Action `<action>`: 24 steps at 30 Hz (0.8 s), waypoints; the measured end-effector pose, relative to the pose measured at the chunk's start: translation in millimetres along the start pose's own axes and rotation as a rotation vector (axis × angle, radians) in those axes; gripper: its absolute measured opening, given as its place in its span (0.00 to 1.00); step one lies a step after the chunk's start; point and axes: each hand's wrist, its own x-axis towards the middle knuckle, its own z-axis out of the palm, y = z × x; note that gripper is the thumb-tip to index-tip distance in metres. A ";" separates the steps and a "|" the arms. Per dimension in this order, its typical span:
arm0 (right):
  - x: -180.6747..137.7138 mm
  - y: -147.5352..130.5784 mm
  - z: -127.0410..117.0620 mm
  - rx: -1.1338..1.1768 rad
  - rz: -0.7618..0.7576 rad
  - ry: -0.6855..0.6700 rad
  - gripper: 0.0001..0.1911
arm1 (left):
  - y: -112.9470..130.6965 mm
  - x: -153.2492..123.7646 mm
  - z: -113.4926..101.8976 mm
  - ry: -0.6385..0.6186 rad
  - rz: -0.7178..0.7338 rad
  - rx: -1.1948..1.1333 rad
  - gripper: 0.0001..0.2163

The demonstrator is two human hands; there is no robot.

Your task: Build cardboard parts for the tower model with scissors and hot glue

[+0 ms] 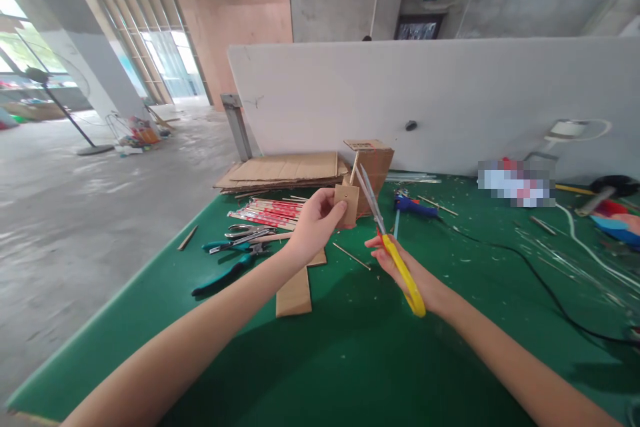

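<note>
Holding cardboard piece [347, 203] left, yellow scissors [391, 251] right (blades apart).

Your green table [350, 360] carried a stack of flat cardboard [285, 170] and a box [375, 163] at the back. Red-and-white sticks [267, 212] and pliers [227, 271] lay left, a cardboard strip [294, 293] nearer you, a glue gun [415, 207] and black cable [540, 280] right.
</note>
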 end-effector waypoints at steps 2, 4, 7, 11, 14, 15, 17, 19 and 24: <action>-1.6 0.1 0.8 -0.016 -0.006 0.000 0.30 | 1.2 -1.3 1.5 0.012 0.018 0.000 0.08; -3.4 1.4 1.8 -0.046 -0.024 0.003 0.29 | 2.0 -2.4 2.9 0.002 0.042 0.027 0.08; -4.8 4.7 3.2 -0.078 -0.057 -0.005 0.26 | 2.8 -4.4 3.3 -0.065 0.057 0.120 0.08; -5.5 4.8 3.0 -0.077 -0.068 -0.008 0.25 | 4.8 -7.9 2.3 -0.135 0.050 0.222 0.09; -5.8 1.4 2.9 -0.083 -0.078 0.003 0.25 | 6.9 -9.1 2.3 -0.149 0.036 0.239 0.10; -5.6 0.5 3.2 -0.084 -0.076 0.006 0.25 | 7.5 -9.2 2.5 -0.156 0.024 0.236 0.11; -4.6 0.4 4.6 -0.055 -0.080 0.014 0.25 | 8.6 -9.0 3.0 -0.172 0.004 0.232 0.12; -3.1 2.8 6.4 0.000 -0.087 0.023 0.24 | 9.1 -8.8 3.8 -0.179 -0.007 0.237 0.12; 0.9 14.7 7.1 -0.066 -0.106 0.056 0.20 | 7.7 -9.8 7.1 -0.172 -0.013 0.252 0.13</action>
